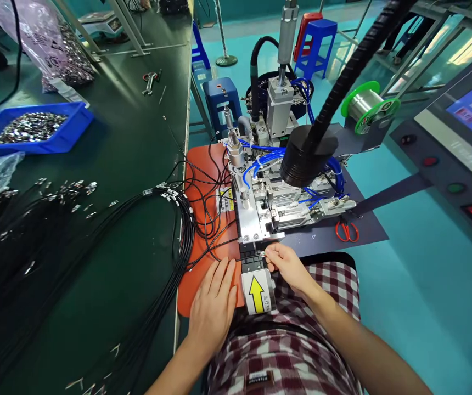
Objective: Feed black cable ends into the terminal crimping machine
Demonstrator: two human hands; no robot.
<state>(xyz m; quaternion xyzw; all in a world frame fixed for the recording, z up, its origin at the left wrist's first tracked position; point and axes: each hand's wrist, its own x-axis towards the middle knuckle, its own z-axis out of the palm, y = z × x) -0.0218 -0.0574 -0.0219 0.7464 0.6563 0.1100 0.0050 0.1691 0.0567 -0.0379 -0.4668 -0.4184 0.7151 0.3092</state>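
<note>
My left hand lies flat on the orange pad, fingers stretched out. Its fingertips touch or nearly touch a thin black cable that runs to the machine's black track. Beside that track, my right hand pinches a small metal connector between thumb and forefinger; the fingers hide part of it. Just below sits a white label with a yellow arrow. The metal machine, with cylinders and blue hoses, stands right ahead of both hands.
Bundled black cables cross the dark table onto the pad. A blue tray holds small metal parts. Red-handled scissors lie right of the machine. A solder wire spool, black flexible duct and control panel stand around it.
</note>
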